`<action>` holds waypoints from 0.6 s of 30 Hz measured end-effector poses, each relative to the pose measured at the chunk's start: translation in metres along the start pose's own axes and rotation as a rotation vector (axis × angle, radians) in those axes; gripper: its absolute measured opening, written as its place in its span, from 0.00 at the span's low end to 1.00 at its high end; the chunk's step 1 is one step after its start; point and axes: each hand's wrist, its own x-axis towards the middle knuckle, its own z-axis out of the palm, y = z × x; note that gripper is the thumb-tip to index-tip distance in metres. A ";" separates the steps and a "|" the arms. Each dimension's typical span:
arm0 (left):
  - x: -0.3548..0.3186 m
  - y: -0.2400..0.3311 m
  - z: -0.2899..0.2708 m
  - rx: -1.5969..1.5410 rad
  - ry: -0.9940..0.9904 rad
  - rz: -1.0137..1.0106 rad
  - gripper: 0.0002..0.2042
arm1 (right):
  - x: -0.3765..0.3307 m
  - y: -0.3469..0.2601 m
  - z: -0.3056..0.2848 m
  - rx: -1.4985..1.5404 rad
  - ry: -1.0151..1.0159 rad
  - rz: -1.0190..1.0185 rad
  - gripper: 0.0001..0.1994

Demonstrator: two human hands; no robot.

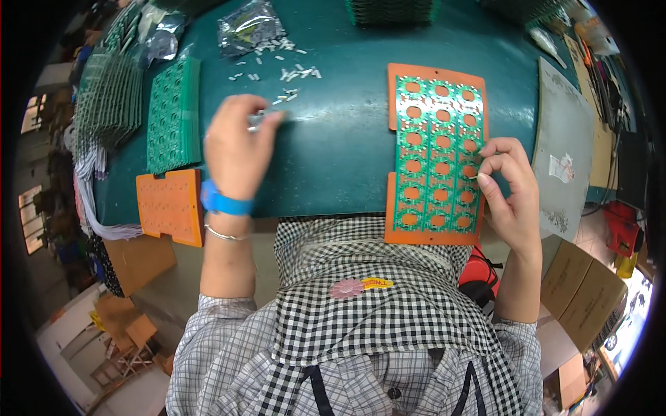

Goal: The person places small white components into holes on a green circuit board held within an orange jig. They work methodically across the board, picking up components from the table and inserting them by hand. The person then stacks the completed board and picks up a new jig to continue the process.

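Observation:
My left hand (239,139) hovers over the green table mat, fingers curled, slightly smeared by motion. Pale, shiny bits show between its thumb and fingers, apparently small white parts. Just beyond it, small white cylindrical parts (298,72) lie scattered on the mat. My right hand (512,191) is at the right edge of a green circuit board panel (454,149), thumb and forefinger pinched on what looks like a tiny white part (474,177). The panel, with rows of round openings, lies on an orange fixture plate (392,208) that reaches the table's near edge.
A stack of green panels (173,114) stands at left, with a second orange plate (170,204) nearer me. Racked boards (107,104) and white wires are farther left. A silvery bag (250,28) lies at the back. A grey metal plate (565,152) lies at right.

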 end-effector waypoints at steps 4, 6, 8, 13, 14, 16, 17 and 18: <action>0.003 -0.054 0.014 0.055 -0.033 -0.040 0.09 | -0.008 0.015 -0.001 -0.024 0.001 -0.031 0.06; 0.008 -0.048 0.022 -0.019 -0.070 -0.078 0.07 | -0.011 0.021 0.001 -0.038 -0.002 -0.043 0.06; 0.022 -0.038 0.026 0.000 -0.089 -0.070 0.06 | -0.011 0.023 0.002 -0.030 0.004 -0.038 0.06; 0.036 -0.020 0.029 0.007 -0.038 -0.060 0.07 | -0.012 0.025 -0.001 -0.022 -0.004 -0.035 0.06; 0.035 -0.018 0.028 -0.033 -0.031 -0.095 0.07 | -0.012 0.025 -0.004 -0.029 -0.023 -0.042 0.06; 0.032 -0.019 0.028 -0.117 0.002 -0.107 0.06 | -0.014 0.025 -0.007 -0.036 -0.047 -0.049 0.06; 0.032 -0.019 0.029 -0.152 -0.010 -0.131 0.06 | -0.015 0.025 -0.007 -0.039 -0.050 -0.047 0.06; 0.031 -0.021 0.029 -0.183 -0.020 -0.156 0.06 | -0.016 0.026 -0.006 -0.037 -0.055 -0.048 0.06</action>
